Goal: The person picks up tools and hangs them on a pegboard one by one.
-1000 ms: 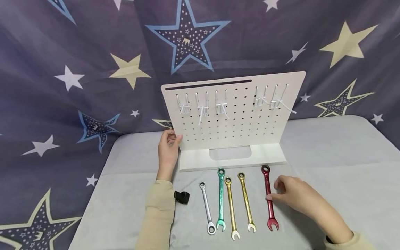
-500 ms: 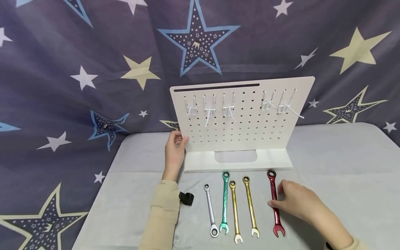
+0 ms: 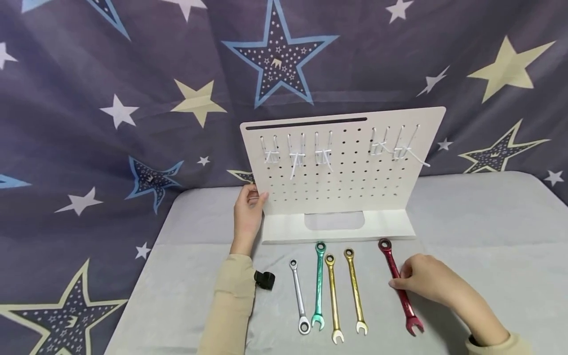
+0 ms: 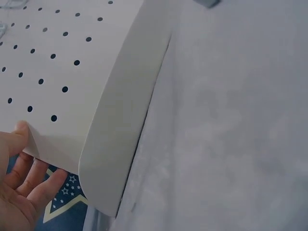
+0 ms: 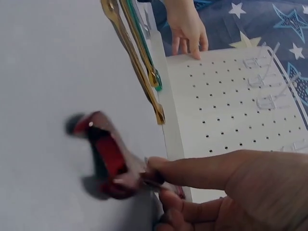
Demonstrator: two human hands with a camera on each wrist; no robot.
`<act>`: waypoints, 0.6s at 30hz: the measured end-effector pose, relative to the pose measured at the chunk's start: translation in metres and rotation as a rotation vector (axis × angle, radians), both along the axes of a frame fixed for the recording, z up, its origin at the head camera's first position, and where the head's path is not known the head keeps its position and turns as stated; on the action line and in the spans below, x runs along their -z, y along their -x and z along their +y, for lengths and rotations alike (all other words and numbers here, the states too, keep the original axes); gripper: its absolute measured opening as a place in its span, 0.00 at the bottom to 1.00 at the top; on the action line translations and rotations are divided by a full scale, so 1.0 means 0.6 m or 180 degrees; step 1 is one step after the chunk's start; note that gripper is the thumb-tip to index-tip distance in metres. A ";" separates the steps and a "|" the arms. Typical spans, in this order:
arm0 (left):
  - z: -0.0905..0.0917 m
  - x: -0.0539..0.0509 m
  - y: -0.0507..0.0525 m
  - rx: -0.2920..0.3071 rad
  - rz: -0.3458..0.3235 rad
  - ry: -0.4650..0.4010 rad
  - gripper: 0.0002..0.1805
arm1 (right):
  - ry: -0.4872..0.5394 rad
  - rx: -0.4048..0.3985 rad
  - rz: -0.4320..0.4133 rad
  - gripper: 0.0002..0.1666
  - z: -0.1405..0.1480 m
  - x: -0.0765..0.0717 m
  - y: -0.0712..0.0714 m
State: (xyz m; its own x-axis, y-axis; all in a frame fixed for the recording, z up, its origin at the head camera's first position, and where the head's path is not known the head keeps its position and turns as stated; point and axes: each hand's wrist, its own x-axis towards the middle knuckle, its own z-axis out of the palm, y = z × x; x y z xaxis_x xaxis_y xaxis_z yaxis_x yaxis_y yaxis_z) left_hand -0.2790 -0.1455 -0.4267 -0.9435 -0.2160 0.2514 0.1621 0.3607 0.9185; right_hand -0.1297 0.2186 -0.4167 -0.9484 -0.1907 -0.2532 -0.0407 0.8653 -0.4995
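My left hand holds the left edge of a white pegboard, its thumb on the front face and its fingers behind, as the left wrist view also shows. My right hand pinches a red combination wrench by the middle of its shaft, between thumb and fingers. Slanting, the red wrench has its ring end by the board's base and its open end towards me. That open end looms blurred in the right wrist view. To its left lie two gold wrenches, a green wrench and a silver wrench.
Several white wire hooks hang along the upper part of the board. Its flat base rests on a grey cloth-covered table. A star-patterned curtain hangs behind. A black strap piece sits at my left sleeve.
The red wrench, first lying nearly straight, now slants, its open end swung to the right with my right hand. My left hand stays on the board. The head view has shifted slightly.
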 end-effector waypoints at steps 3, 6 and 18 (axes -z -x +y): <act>0.001 -0.001 0.000 0.0028 0.0023 -0.0063 0.13 | 0.0140 -0.0064 -0.0012 0.20 0.006 0.003 0.000; 0.003 -0.003 -0.002 0.0029 0.0010 -0.0096 0.13 | 0.0265 -0.0116 -0.0067 0.20 0.012 0.002 0.001; -0.002 0.000 0.001 0.0014 -0.0006 -0.0145 0.14 | 0.0762 -0.0243 -0.0336 0.14 0.032 0.004 0.013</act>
